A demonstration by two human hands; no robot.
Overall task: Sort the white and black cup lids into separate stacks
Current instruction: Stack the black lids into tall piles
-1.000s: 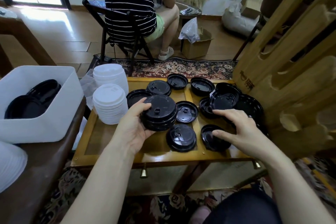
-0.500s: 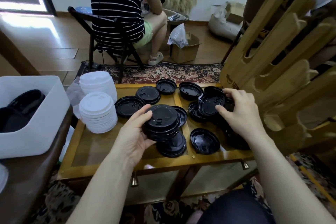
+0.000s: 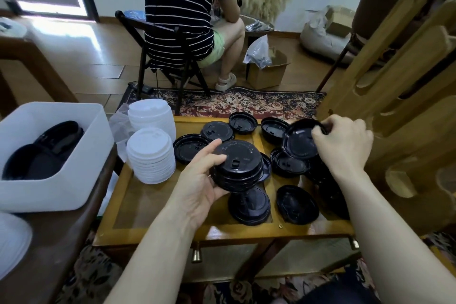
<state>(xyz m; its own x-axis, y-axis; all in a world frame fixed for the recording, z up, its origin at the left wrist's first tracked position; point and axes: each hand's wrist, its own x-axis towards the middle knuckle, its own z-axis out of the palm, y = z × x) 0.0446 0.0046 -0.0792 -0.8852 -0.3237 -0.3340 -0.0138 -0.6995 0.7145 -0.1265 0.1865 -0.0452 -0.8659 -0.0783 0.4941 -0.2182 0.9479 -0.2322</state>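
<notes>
My left hand (image 3: pixel 197 187) grips a stack of black lids (image 3: pixel 238 165) held just above the wooden table (image 3: pixel 138 195). My right hand (image 3: pixel 343 140) pinches the rim of a single black lid (image 3: pixel 299 140), tilted underside up, lifted over the table's right side. Several loose black lids (image 3: pixel 297 203) lie scattered on the tabletop, some upside down. Two stacks of white lids stand at the table's left: a near stack (image 3: pixel 150 155) and a far stack (image 3: pixel 150 113).
A white bin (image 3: pixel 74 168) holding black lids sits on a dark side table at the left. A carved wooden chair (image 3: pixel 399 96) stands close at the right. A person in a striped shirt sits on a folding chair beyond the table. White items show at the lower left edge.
My right hand has gone from the front-right lids to the far right and lifted one black lid off the pile. The left hand still holds its stack.
</notes>
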